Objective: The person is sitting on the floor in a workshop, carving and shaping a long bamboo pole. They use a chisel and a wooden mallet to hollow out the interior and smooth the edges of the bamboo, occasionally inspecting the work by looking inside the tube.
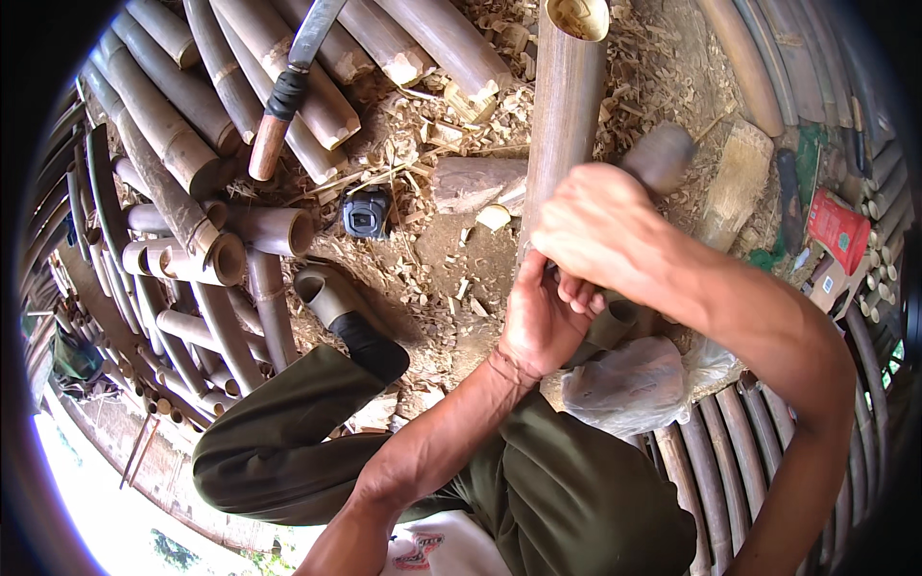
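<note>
Right hand [600, 219] and left hand [540, 326] curl fingers near the bamboo pole [565, 106] (how tightly, on what, I cannot tell); a sideways knock could roll it.

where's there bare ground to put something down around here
Best patch: shaving-flecked dirt floor between the blue-black device and the left hand. A strip lies left of the curved bamboo, upper right. Crowded: upper left, with bamboo poles and the knife; right, around the red packet.
</note>
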### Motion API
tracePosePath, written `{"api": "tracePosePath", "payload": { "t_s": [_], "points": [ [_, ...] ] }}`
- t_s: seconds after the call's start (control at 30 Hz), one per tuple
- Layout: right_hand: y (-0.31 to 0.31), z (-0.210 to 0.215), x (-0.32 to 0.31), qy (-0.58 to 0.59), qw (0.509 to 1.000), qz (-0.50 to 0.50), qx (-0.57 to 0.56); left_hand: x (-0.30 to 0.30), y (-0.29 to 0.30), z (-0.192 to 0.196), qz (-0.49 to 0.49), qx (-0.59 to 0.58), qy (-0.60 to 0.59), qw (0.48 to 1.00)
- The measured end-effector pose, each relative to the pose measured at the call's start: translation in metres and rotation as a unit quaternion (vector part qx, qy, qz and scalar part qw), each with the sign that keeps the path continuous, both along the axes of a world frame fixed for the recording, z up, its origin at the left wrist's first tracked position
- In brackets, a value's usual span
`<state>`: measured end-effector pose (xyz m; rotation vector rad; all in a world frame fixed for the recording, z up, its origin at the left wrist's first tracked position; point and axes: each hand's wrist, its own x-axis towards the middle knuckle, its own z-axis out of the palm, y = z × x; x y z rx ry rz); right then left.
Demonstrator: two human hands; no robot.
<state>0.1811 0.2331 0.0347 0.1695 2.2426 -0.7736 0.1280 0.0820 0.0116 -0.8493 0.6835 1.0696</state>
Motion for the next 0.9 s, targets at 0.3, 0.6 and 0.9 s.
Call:
{"api": "tracePosePath", "payload": {
  "t_s": [0.3,0.6,0.9],
  "points": [
    [-0.075,0.020,0.079,0.024,0.913,-0.402,-0.056,-0.025,-0.044,0.036,-0.510,0.409,0.363,0.664],
    [-0.188,-0.012,0.025,0.113,-0.024,-0.674,-0.730,-0.126,0.037,0.098,-0.785,0.406,0.457,0.099],
    [-0.177,-0.012,0.017,0.021,0.065,-0.765,-0.640,-0.164,0.048,0.029,-0.796,0.452,0.332,0.226]
  ]
}}
